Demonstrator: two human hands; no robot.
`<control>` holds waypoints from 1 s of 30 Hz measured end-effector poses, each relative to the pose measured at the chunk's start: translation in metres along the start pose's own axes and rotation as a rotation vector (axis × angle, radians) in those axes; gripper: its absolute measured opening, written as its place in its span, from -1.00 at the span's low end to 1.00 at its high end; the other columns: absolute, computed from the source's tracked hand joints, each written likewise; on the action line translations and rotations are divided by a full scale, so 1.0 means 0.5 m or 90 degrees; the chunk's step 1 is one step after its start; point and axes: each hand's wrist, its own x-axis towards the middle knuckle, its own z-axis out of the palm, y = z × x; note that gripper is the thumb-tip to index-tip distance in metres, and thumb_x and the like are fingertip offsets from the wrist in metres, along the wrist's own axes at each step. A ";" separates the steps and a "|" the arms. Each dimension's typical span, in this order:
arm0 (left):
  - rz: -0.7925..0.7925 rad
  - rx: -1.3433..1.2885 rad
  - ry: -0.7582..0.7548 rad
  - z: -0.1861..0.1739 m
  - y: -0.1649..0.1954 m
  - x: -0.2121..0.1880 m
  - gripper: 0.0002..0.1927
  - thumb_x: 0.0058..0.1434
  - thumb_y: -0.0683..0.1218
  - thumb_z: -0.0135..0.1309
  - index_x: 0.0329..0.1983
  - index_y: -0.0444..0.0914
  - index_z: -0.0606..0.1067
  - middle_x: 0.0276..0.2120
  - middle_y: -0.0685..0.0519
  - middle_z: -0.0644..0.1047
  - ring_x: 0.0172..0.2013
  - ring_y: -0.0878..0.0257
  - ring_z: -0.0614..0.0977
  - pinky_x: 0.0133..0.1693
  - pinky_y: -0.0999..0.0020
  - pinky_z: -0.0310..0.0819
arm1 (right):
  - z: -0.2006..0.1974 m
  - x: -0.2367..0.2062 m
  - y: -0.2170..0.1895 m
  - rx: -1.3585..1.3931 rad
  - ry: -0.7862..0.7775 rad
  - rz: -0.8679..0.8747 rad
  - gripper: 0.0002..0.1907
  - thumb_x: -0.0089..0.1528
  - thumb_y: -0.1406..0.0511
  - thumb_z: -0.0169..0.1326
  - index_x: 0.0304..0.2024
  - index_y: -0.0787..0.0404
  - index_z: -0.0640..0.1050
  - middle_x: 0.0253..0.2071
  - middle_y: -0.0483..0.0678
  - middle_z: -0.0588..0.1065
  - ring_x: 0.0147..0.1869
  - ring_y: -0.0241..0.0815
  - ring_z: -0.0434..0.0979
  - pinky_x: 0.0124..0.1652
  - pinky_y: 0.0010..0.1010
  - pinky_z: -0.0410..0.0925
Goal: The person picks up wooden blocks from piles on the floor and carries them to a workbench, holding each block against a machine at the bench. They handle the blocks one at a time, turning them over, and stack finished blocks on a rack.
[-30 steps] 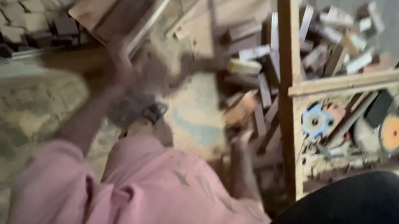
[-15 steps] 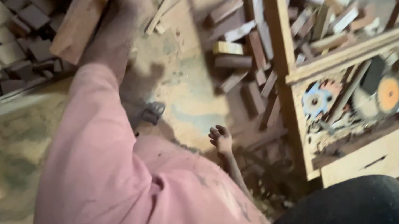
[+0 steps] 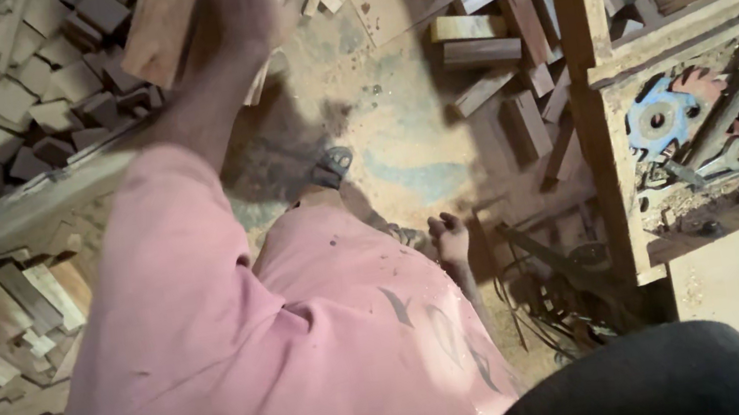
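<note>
1. From the head view, one hand (image 3: pixel 237 8) reaches out from a pink sleeve (image 3: pixel 173 266) and rests on a long wooden plank (image 3: pixel 162 24). I cannot tell which hand it is, or whether its grip is closed on the plank.
2. The plank lies tilted on the dusty floor (image 3: pixel 407 133), beside a pile of small wood blocks (image 3: pixel 2 96).
3. A foot (image 3: pixel 449 237) stands on the floor near the wooden cabinet (image 3: pixel 608 104).
4. Round saw blades (image 3: pixel 663 115) lie inside the cabinet.

Wood offcuts (image 3: pixel 483 54) lie between the plank (image 3: pixel 162 24) and shelf unit (image 3: pixel 598 105).
</note>
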 end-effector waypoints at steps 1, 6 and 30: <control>-0.022 0.003 0.027 0.009 -0.011 -0.029 0.08 -0.14 0.21 0.43 0.38 -0.19 0.16 0.29 -0.32 0.15 0.30 -0.38 0.18 0.09 -0.54 0.13 | -0.004 0.006 -0.009 0.037 -0.001 -0.012 -0.44 0.19 0.27 0.25 0.19 0.39 0.46 -0.13 0.03 0.58 -0.20 -0.25 0.56 -0.35 -0.41 0.36; -0.122 -0.001 0.099 0.033 -0.035 -0.090 0.13 -0.16 0.19 0.45 0.39 -0.21 0.10 0.34 -0.39 0.15 0.31 -0.43 0.21 0.07 -0.54 0.15 | -0.015 0.015 -0.044 0.008 -0.005 -0.088 -0.43 0.22 0.25 0.23 0.22 0.40 0.46 -0.15 0.04 0.56 -0.22 -0.24 0.54 -0.35 -0.42 0.37; 0.083 -1.251 -1.175 0.170 0.559 -0.363 -0.14 0.11 -0.03 0.22 0.43 -0.45 0.21 0.21 -0.22 0.44 0.18 -0.02 0.47 0.22 0.05 0.31 | -0.383 -0.095 -0.110 1.031 -0.569 -0.541 -0.40 0.75 0.11 -0.27 0.48 0.62 0.22 0.33 0.61 0.33 0.06 0.42 0.43 -0.08 0.06 0.36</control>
